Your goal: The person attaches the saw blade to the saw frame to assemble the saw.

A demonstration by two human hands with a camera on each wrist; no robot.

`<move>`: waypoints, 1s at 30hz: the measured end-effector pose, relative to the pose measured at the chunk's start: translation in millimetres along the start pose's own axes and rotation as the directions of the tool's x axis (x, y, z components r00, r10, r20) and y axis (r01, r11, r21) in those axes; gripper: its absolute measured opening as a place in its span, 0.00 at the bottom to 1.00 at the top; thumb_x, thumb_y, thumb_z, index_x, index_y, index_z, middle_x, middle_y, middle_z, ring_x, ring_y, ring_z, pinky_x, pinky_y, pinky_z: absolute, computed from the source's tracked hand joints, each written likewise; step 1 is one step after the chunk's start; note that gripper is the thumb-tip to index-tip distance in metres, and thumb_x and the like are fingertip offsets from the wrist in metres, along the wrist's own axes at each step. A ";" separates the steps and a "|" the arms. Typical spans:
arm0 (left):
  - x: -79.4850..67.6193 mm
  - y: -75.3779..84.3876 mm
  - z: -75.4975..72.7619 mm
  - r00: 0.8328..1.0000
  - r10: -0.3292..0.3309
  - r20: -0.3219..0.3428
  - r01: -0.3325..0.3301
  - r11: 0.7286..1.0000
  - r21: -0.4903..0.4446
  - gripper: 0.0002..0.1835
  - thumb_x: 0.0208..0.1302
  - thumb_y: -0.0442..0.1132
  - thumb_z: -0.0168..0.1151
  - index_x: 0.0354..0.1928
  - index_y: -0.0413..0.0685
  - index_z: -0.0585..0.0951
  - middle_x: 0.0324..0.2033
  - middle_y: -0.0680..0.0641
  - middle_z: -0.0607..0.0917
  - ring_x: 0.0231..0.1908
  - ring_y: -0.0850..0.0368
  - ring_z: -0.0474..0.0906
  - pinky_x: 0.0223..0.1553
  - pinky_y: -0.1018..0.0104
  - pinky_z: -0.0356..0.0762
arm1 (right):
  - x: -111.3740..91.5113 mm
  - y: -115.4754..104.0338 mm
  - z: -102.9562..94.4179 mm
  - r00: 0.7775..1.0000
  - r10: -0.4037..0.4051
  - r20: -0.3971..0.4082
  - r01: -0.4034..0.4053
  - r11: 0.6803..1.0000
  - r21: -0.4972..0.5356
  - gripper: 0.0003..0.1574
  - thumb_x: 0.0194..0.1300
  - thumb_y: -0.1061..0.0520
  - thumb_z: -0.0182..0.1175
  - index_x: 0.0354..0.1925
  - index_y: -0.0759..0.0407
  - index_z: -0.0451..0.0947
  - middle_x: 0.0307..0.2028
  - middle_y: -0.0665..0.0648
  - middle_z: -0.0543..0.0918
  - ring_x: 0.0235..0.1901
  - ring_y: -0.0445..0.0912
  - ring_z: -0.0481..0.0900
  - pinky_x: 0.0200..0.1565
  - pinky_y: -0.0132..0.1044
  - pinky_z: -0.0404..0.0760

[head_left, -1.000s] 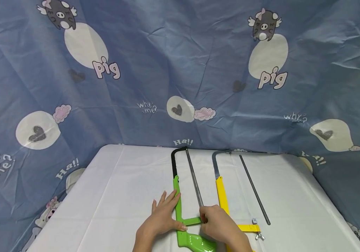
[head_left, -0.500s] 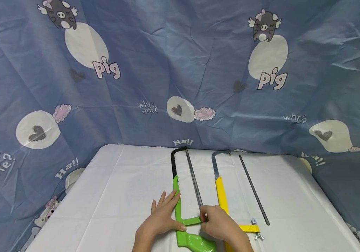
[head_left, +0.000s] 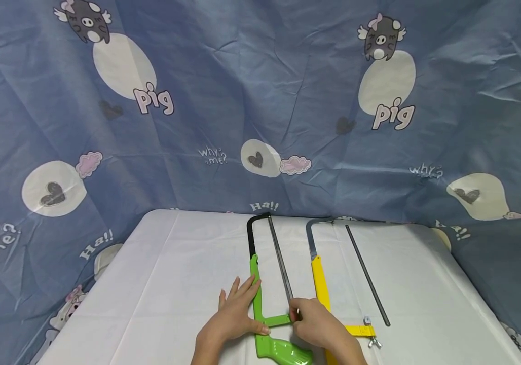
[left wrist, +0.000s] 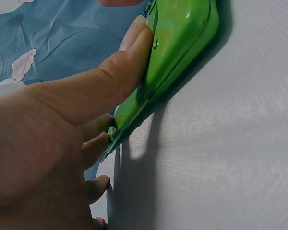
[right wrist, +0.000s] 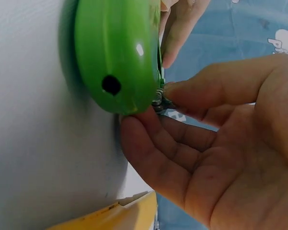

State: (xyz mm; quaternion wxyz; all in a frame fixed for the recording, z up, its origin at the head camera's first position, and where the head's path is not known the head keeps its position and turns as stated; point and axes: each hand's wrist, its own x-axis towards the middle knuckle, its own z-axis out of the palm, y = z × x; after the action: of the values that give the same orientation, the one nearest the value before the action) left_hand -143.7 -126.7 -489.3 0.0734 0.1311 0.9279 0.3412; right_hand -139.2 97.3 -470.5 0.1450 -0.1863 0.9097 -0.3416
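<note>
Head: L hand (head_left: pixel 232 318) on grn hacksaw (head_left: pixel 258 307)

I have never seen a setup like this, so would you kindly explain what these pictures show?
There is no machine: a person works with two bare hands. The wide picture comes from a camera worn on the head, the close ones from a camera on each wrist. On the white tablecloth lie a green hacksaw, a yellow hacksaw and, to its right, a loose blade. A second blade runs from the green hacksaw's far tip to the right hand, whose thumb and fingers pinch a small metal fitting by the green hacksaw's cross arm. The left hand rests on the green hacksaw, fingers spread.
</note>
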 end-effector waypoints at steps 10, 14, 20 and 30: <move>0.9 -1.9 0.3 1.000 0.005 -0.008 -0.005 1.000 -0.005 0.62 0.35 0.58 0.81 0.74 0.45 0.63 0.77 0.42 0.58 0.76 0.28 0.43 0.65 0.18 0.33 | 0.2 0.5 -1.0 0.999 -0.030 0.020 0.030 0.999 0.036 0.19 0.46 0.77 0.51 0.27 0.56 0.75 0.18 0.46 0.68 0.20 0.40 0.64 0.21 0.29 0.62; 0.3 -1.9 1.0 1.000 -0.003 -0.002 0.003 1.000 -0.005 0.62 0.35 0.58 0.82 0.74 0.45 0.63 0.77 0.42 0.58 0.76 0.28 0.43 0.65 0.18 0.33 | -1.3 3.5 -0.6 0.998 -0.049 0.044 0.047 0.997 0.058 0.19 0.46 0.78 0.51 0.28 0.56 0.75 0.18 0.45 0.68 0.19 0.39 0.63 0.21 0.29 0.62; -0.4 -1.8 2.3 1.000 -0.003 -0.004 0.003 1.000 -0.001 0.62 0.35 0.58 0.82 0.74 0.44 0.63 0.77 0.41 0.59 0.76 0.28 0.43 0.65 0.18 0.33 | -2.6 8.0 -1.5 0.996 -0.077 0.044 0.073 0.993 0.088 0.20 0.49 0.79 0.53 0.29 0.56 0.74 0.20 0.47 0.71 0.20 0.38 0.64 0.22 0.28 0.65; 0.2 0.5 0.2 1.000 0.000 -0.009 0.000 1.000 0.004 0.62 0.35 0.57 0.82 0.74 0.44 0.64 0.77 0.41 0.59 0.76 0.28 0.44 0.65 0.18 0.34 | -2.7 9.9 -2.9 0.996 -0.088 0.030 0.083 0.988 0.129 0.20 0.48 0.81 0.55 0.29 0.57 0.75 0.19 0.47 0.71 0.19 0.38 0.63 0.22 0.28 0.64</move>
State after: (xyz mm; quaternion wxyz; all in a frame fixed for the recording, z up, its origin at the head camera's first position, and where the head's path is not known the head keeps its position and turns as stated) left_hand -143.7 -126.1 -489.1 0.0687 0.1298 0.9289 0.3399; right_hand -140.3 107.1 -474.7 0.1580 -0.2214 0.8744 -0.4018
